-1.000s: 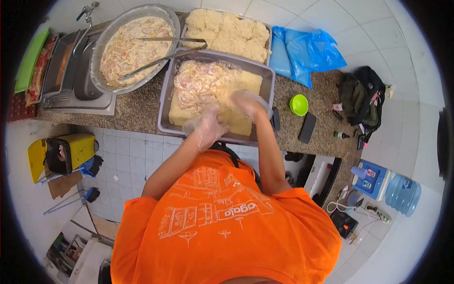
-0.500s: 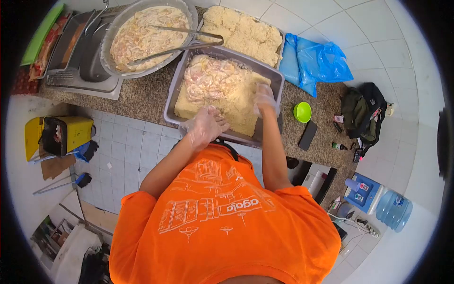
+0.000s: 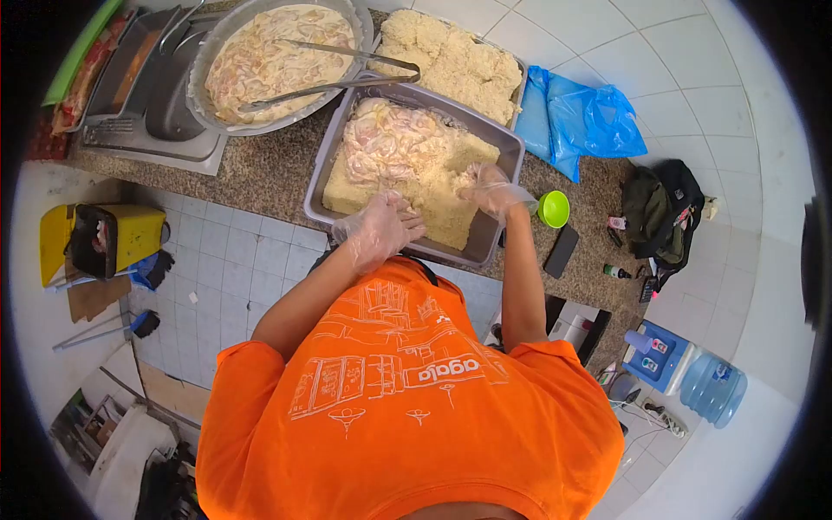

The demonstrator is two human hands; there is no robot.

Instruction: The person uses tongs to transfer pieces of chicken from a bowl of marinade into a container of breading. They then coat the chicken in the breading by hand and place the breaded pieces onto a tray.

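Note:
A grey bin (image 3: 317, 178) holds pale breading crumbs (image 3: 446, 227) with a heap of wet, batter-coated meat pieces (image 3: 390, 143) on top at the back left. My left hand (image 3: 386, 230), in a clear plastic glove, rests at the bin's front with its fingers stretched over the crumbs, just below the meat. On the right side of the bin, my right hand (image 3: 492, 191), also gloved, has its fingers curled down at the crumbs. Whatever lies between those fingers is hidden.
Behind stand a large bowl (image 3: 196, 95) of battered meat with metal tongs (image 3: 347, 84) across it, and a tray of crumb-coated pieces (image 3: 451, 61). Blue plastic bags (image 3: 585, 121), a green bowl (image 3: 554, 209) and a black phone (image 3: 562, 251) lie to the right. A sink (image 3: 178, 104) is left.
My right hand has turned and its fingers now point left, toward the middle of the bin. My left hand stays nearly in place. The view has shifted slightly.

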